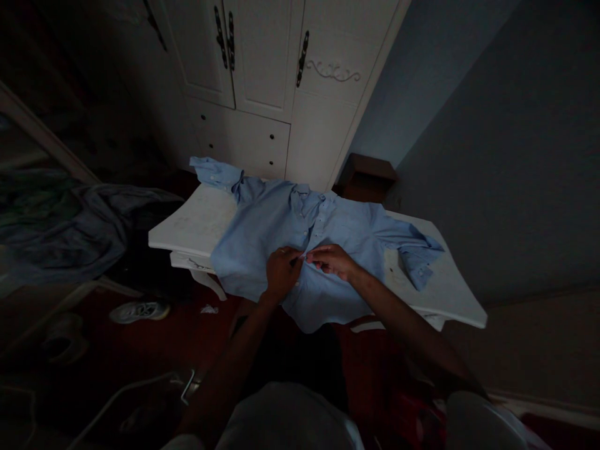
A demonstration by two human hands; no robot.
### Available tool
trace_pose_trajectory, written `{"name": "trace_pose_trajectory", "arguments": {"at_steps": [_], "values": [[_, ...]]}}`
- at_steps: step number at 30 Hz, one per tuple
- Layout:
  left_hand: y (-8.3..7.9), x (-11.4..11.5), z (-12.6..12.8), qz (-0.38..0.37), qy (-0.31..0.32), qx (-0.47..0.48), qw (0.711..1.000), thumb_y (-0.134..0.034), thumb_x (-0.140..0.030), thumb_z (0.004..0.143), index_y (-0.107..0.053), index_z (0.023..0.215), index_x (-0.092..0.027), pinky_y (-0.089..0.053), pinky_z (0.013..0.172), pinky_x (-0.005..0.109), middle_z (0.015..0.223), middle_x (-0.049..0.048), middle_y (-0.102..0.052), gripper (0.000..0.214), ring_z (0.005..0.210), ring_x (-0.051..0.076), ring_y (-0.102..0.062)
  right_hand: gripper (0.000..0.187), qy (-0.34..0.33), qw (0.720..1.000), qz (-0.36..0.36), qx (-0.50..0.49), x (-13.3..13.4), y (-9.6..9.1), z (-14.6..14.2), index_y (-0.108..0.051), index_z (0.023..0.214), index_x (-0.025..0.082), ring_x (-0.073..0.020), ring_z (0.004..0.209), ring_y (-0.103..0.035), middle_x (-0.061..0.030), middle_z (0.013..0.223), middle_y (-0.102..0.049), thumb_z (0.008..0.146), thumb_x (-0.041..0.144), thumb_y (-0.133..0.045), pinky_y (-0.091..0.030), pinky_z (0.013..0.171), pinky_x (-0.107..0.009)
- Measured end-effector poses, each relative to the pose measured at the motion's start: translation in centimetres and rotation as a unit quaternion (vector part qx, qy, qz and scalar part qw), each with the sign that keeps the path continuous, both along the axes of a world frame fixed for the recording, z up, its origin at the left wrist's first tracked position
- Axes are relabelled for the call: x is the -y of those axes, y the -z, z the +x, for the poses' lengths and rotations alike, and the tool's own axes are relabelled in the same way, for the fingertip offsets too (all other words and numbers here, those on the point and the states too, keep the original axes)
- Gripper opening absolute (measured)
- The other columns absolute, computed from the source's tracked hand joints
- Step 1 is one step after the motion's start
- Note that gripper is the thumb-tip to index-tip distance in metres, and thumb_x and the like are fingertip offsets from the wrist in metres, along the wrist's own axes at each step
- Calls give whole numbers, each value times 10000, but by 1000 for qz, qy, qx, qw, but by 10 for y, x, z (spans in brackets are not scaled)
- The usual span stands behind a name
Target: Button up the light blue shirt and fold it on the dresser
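A light blue button-up shirt point(276, 225) lies spread face up on a small white table point(197, 225), collar toward the wardrobe, sleeves out to both sides. My left hand point(281, 272) and my right hand point(332, 259) meet at the shirt's front placket, below the middle. Both pinch the fabric edges there with fingers closed, fingertips almost touching each other. The shirt's lower hem hangs over the near table edge.
A white wardrobe point(262, 75) stands behind the table. A brown box point(368, 175) sits by the blue wall. Rumpled bedding point(79, 225) lies at left. A white shoe point(140, 310) and a white clothes hanger point(140, 384) lie on the dark red floor.
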State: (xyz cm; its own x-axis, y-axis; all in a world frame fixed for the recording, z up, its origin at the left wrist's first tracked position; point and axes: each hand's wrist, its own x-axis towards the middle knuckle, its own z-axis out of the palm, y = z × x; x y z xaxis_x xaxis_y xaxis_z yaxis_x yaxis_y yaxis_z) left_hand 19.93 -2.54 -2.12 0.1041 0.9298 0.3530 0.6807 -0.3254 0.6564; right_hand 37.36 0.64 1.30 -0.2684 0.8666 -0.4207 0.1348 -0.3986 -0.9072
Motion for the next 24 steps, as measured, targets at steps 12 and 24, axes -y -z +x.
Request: {"name": "trace_pose_trajectory", "arguments": {"at_steps": [12,24], "values": [[-1,0,-1,20,13,-8,1000,-575,-193,877,-749,944,-225,-489,858,344,957,19,-744,190,896,202,-644,103,-21,994,-105,31,-11,-6,-3,-727,722,131,-51,453,-551,-60,766,-747,645,186,-766,-231,310,-120],[-1,0,-1,26,22,-12,999,-601,-185,862,-748,959,-213,-494,859,347,972,24,-749,179,901,209,-652,122,-33,993,-94,68,-8,-4,-6,-714,703,138,-34,433,-519,-45,767,-752,673,229,-789,-271,331,-126]]}}
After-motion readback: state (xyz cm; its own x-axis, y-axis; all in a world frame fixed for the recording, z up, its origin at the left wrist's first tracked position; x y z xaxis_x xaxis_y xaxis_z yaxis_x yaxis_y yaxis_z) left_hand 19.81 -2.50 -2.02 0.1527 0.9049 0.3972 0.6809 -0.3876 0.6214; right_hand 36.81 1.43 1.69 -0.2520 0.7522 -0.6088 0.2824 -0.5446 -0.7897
